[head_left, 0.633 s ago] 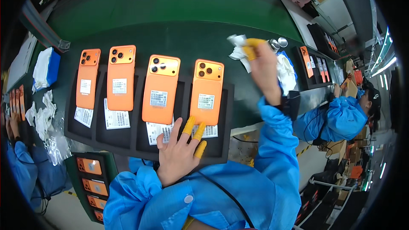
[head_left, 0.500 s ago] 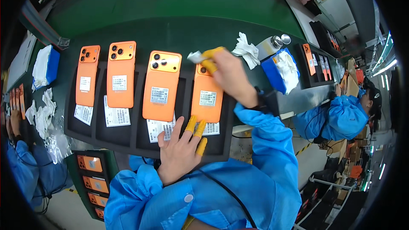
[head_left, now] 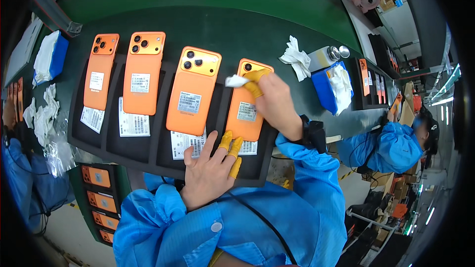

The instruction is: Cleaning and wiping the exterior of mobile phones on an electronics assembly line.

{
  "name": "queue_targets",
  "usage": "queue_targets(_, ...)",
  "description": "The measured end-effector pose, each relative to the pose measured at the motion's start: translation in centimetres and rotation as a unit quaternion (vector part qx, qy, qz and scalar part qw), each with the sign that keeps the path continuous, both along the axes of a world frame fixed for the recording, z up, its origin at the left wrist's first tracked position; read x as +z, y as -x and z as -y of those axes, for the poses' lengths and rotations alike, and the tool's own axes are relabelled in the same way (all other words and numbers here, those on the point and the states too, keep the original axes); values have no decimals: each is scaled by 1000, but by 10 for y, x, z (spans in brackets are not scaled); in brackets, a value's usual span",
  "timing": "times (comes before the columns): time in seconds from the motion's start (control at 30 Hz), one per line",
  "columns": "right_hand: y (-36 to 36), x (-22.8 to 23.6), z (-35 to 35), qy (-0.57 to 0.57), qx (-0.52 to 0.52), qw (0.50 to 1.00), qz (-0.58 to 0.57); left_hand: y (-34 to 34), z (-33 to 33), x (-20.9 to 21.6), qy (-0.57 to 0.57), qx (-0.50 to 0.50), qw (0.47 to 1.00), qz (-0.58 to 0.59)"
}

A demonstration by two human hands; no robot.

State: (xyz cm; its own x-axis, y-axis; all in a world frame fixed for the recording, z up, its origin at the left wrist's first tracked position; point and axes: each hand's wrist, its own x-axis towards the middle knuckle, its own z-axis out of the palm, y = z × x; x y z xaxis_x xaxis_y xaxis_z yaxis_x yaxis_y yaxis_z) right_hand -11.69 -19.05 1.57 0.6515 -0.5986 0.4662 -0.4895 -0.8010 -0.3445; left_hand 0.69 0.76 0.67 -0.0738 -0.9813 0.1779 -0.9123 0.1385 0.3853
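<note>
With fingers pinched together, my right hand (head_left: 277,101) holds a folded white wipe (head_left: 234,81) against the upper back of the rightmost orange phone (head_left: 246,127). My left hand (head_left: 210,175) lies with fingers spread, its fingertips touching that phone's bottom edge. Yellow finger cots cover several fingertips on both hands. Three more orange phones, a near one (head_left: 187,118), a middle one (head_left: 141,64) and a far left one (head_left: 99,89), lie back up along a black compartment tray (head_left: 173,167). Each carries a white label, and printed white sheets (head_left: 133,123) show beneath the phones.
Blue boxes of white wipes stand at left (head_left: 60,54) and right (head_left: 321,91). Beside the right one are a crumpled wipe (head_left: 296,59) and a metal-capped bottle (head_left: 324,55). Crumpled wipes (head_left: 45,118) and clear plastic (head_left: 60,153) lie at left. A co-worker (head_left: 391,143) sits at right.
The wipe in my right hand has moved from the phone's top edge down onto its camera area. My left hand stays at the phone's bottom edge. The whole view has shifted slightly.
</note>
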Motion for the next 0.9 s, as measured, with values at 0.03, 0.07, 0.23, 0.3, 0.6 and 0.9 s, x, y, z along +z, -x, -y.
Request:
queue_targets(0.03, 1, -1, 2, 5, -7, 999, 34, 1, 1, -1, -2, 1, 1000, -1)
queue_targets(0.07, 0, 5, 10, 9, -36, 998, 43, 2, 3, -2, 20, 7, 1000, 6)
queue_targets(0.23, -8, 1, -7, 7, -19, 1000, 24, -1, 2, 0, 25, 13, 1000, 8)
queue_targets(0.3, -1, -4, -9, -4, -3, 1000, -13, 0, 2, 1, -4, -1, 1000, 2)
queue_targets(0.6, -8, -7, -5, 1, -21, 1000, 22, 0, 2, 0, 32, 12, 999, 5)
queue_targets(0.9, -11, -4, 1, 1, -24, 999, 45, 0, 0, 0, 39, 12, 999, 8)
